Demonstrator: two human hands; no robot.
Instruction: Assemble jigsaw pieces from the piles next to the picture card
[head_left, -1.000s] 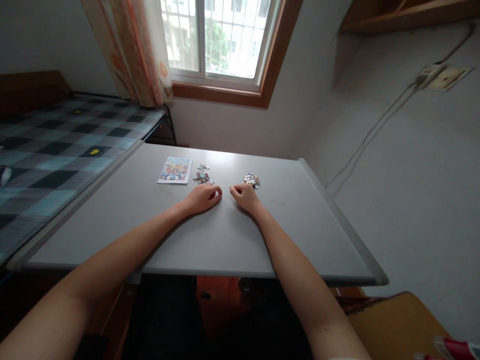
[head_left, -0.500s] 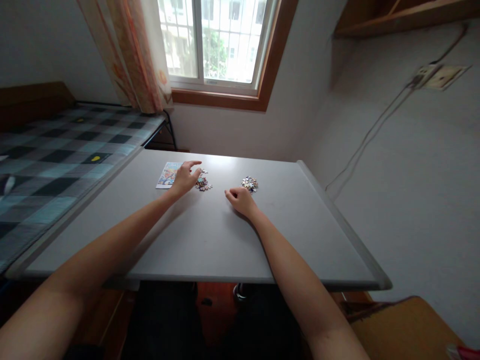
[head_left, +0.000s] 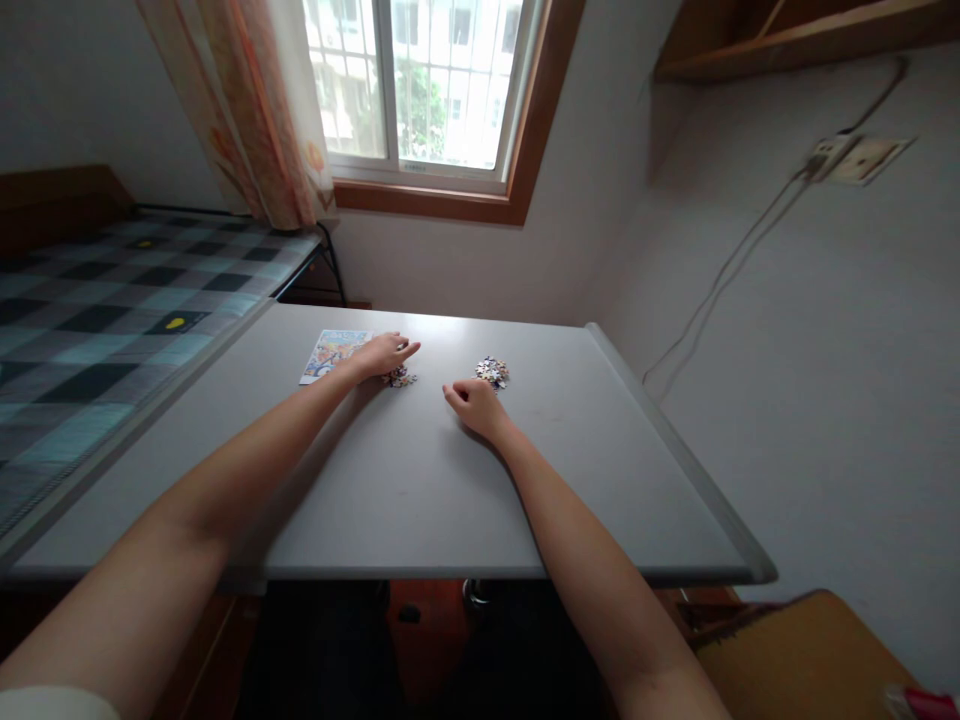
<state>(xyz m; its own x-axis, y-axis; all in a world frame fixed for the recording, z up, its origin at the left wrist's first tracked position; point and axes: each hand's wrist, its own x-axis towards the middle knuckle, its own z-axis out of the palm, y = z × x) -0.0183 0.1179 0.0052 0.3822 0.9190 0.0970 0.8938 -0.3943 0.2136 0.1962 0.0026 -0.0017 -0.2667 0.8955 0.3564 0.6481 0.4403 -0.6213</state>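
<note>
My left hand (head_left: 382,353) reaches over the left pile of jigsaw pieces (head_left: 400,378), palm down. Its thumb and index finger are apart, with a few pieces showing in the gap between them. The hand hides part of that pile. Under its wrist side lies a colourful picture sheet (head_left: 324,355), partly covered. My right hand (head_left: 476,405) rests on the table with its fingers curled closed. Whatever its fingertips may hold is hidden. Just behind it is a second pile of jigsaw pieces (head_left: 492,371), its near edge covered by the hand.
The pale grey table (head_left: 405,500) has raised side edges. A bed with a checked cover (head_left: 150,280) stands along the left, and a white wall (head_left: 810,380) runs on the right. At lower right is a wooden chair (head_left: 817,660). A window (head_left: 442,90) is ahead.
My left hand has turned and lowered over the left pile, its fingers now pointing right and covering more pieces. My right hand stays in place. The whole view has shifted slightly.
</note>
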